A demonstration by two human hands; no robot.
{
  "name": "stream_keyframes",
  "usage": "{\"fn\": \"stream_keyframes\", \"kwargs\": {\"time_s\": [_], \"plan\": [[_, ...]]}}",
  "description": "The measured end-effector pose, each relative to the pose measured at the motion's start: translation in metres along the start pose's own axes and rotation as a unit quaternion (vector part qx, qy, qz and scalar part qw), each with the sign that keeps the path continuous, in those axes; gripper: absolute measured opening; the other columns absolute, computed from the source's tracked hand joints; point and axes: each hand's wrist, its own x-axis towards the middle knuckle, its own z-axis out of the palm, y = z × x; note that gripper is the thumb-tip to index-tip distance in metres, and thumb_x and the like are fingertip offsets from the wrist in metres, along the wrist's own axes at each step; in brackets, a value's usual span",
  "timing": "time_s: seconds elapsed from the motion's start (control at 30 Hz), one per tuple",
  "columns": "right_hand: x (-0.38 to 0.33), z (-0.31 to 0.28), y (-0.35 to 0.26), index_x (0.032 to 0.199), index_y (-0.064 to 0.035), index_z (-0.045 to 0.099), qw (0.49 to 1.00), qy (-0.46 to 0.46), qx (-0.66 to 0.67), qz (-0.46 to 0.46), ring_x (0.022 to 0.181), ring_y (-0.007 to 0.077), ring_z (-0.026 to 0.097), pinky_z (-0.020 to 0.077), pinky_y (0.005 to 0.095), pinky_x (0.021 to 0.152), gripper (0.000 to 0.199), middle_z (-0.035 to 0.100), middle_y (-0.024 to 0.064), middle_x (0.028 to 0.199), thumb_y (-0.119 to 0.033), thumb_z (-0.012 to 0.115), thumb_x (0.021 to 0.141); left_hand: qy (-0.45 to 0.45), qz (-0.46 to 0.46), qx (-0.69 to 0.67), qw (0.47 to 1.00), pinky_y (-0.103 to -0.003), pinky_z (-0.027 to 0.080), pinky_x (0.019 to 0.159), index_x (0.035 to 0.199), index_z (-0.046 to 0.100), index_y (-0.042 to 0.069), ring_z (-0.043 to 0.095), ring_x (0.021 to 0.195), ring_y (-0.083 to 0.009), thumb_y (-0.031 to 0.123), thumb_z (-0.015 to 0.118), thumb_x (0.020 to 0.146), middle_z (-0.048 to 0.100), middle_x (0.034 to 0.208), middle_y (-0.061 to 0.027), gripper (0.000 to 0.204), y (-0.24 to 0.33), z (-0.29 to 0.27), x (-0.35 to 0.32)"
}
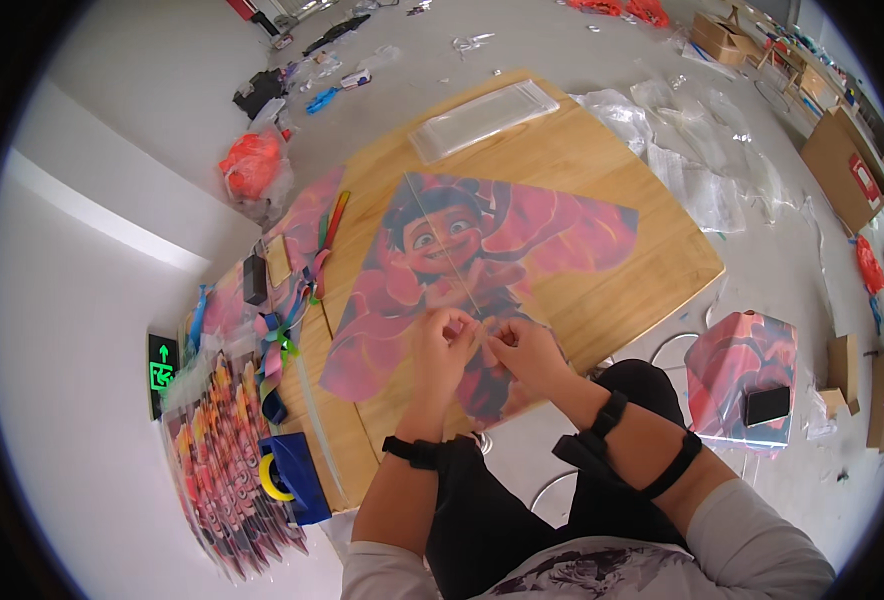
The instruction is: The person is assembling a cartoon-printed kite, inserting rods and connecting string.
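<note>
A printed kite sail (582,235) lies spread on the wooden table, with a cartoon figure in red, pink and black on it. A thin rod (442,240) runs down its middle from the top corner to my fingers. My left hand (442,350) is over the lower middle of the sail, its thumb and fingers pinched together by the rod's lower end. Close beside it on the right, my right hand (524,352) makes a pinch too. What the fingertips hold is too small to make out.
Clear plastic sleeves (484,118) lie at the table's (652,290) far end. Along the left are colourful ribbons (280,350), a black box (254,279), yellow tape (274,478) and a stack of packaged kites (224,455). A phone (767,405) rests on a printed covered stool (732,350) at right.
</note>
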Motion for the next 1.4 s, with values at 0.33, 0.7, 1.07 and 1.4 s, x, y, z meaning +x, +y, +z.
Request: {"fn": "stream_keyframes", "kwargs": {"time_s": [0.33, 0.7, 1.07, 1.4], "plan": [[0.066, -0.004, 0.005, 0.086, 0.0007, 0.071, 0.992, 0.036, -0.029, 0.117, 0.063, 0.0133, 0.07, 0.0572, 0.0263, 0.055, 0.03, 0.068, 0.0053, 0.073, -0.028, 0.072, 0.093, -0.008, 0.14, 0.031, 0.99, -0.034, 0.053, 0.074, 0.087, 0.07, 0.003, 0.063, 0.084, -0.0225, 0.007, 0.08, 0.08, 0.059, 0.1, -0.0083, 0.013, -0.056, 0.017, 0.071], [0.081, 0.004, 0.004, 0.069, 0.0, 0.07, 0.987, 0.029, -0.087, 0.131, 0.059, 0.0154, 0.071, 0.0598, 0.0265, 0.057, 0.031, 0.072, 0.006, 0.067, -0.022, 0.067, 0.091, 0.027, 0.11, 0.11, 0.988, -0.038, 0.051, 0.074, 0.079, 0.072, 0.009, 0.065, 0.085, -0.0232, 0.018, 0.083, 0.074, 0.062, 0.098, -0.0023, 0.015, -0.086, 0.028, 0.078], [0.087, 0.002, 0.004, 0.076, 0.0014, 0.071, 0.981, 0.026, -0.115, 0.156, 0.067, 0.0161, 0.074, 0.0604, 0.0262, 0.056, 0.03, 0.071, 0.0061, 0.07, -0.023, 0.068, 0.093, 0.027, 0.104, 0.135, 0.985, -0.04, 0.05, 0.075, 0.077, 0.073, 0.011, 0.064, 0.088, -0.0232, 0.019, 0.084, 0.072, 0.062, 0.094, -0.0006, 0.014, -0.072, 0.027, 0.076], [0.089, 0.004, 0.002, 0.076, 0.0007, 0.07, 0.978, 0.017, -0.117, 0.173, 0.067, 0.0173, 0.075, 0.0599, 0.0273, 0.056, 0.027, 0.07, 0.0065, 0.07, -0.022, 0.069, 0.092, 0.039, 0.106, 0.134, 0.984, -0.041, 0.05, 0.077, 0.077, 0.074, 0.013, 0.064, 0.091, -0.0242, 0.019, 0.084, 0.071, 0.063, 0.094, -0.0004, 0.014, -0.073, 0.027, 0.073]]}}
